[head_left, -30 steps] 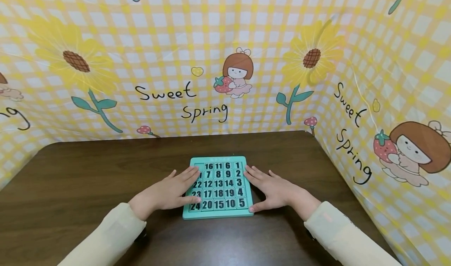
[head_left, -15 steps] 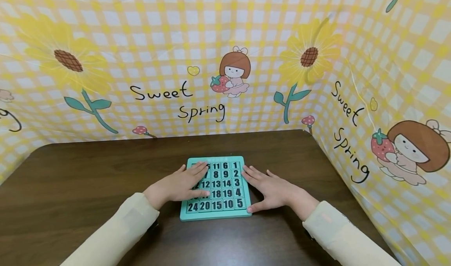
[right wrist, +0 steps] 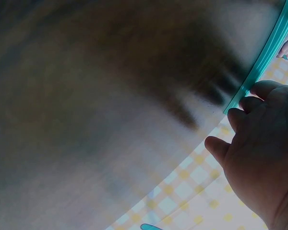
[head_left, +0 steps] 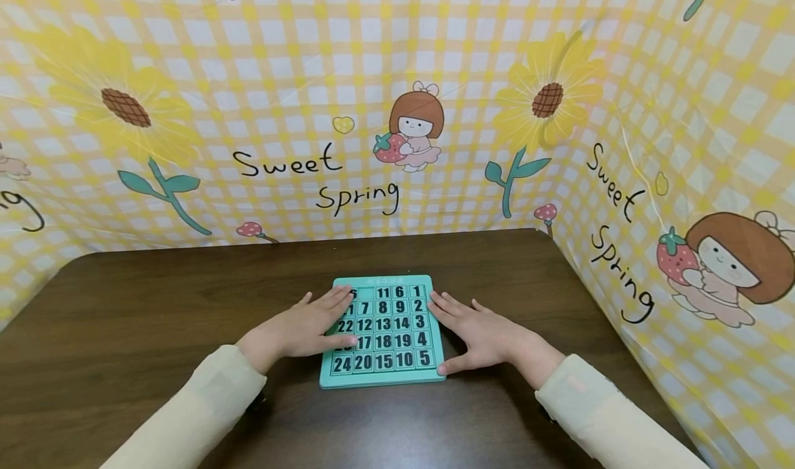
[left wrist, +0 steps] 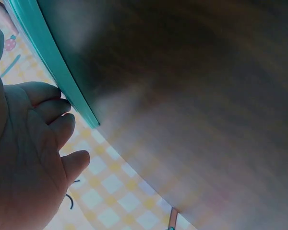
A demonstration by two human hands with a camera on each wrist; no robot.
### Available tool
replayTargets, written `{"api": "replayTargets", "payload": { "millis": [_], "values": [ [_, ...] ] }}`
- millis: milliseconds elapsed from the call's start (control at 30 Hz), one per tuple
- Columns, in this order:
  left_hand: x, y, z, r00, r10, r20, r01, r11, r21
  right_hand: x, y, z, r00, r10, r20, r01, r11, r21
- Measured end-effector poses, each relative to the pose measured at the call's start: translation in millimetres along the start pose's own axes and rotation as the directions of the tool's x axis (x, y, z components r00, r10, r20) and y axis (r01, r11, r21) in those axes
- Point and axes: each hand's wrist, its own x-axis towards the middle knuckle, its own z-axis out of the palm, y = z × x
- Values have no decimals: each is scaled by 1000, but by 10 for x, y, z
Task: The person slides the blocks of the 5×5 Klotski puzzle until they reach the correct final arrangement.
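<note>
The left grip [head_left: 299, 329] is spread loose, fingers nearly straight, curled round nothing: its fingertips lie over the tile at the board's 10 o'clock corner, thumb across the column at 9 o'clock. The right grip [head_left: 481, 334] is likewise spread wide, fingertips against the board's edge between 1 and 3 o'clock, thumb at the 5 o'clock corner, bracing rather than clasping.

The board [head_left: 383, 379] lies flat on the tabletop [head_left: 155, 317], between the two, with the person at 6 o'clock. One bare slot [head_left: 366, 293] shows in its top row, towards 11 o'clock.

It looks like light, stiff plastic, smooth enough to skid on the wood and not very fragile. Its raised rim at 3 and 9 o'clock seems the best hold; the number tiles [head_left: 383, 341] look loose enough to slide under a flat fingertip.

Its printed header faces 12 o'clock, perhaps a hair towards 11, and the numbers read upright from 6. Allowing for foreshortening, I judge the long axis to run from 12 to 6.
</note>
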Motion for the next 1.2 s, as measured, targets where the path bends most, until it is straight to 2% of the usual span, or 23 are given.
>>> {"api": "replayTargets", "payload": {
  "millis": [200,300,500,800,1000,1200],
  "values": [
    [-31,-29,-10,1000,-13,2,13,1000,-8,-13,5,10,1000,1,4,-1,1000,0],
    [-17,4,-24,1000,8,-5,-8,1000,-6,-16,2,13,1000,3,7,-3,1000,5],
    [85,126,-33,998,58,-17,-57,998,15,-20,5,15,1000,6,3,-6,1000,8],
    [255,335,-42,998,62,30,-64,997,53,-18,14,9,1000,8,-1,-8,1000,11],
    [353,379,-23,998,46,46,-49,996,70,-8,7,14,1000,12,-1,-12,1000,10],
    [381,379,-2,998,29,54,-33,997,65,-1,-3,2,1000,16,7,-16,1000,0]
  ]
}}
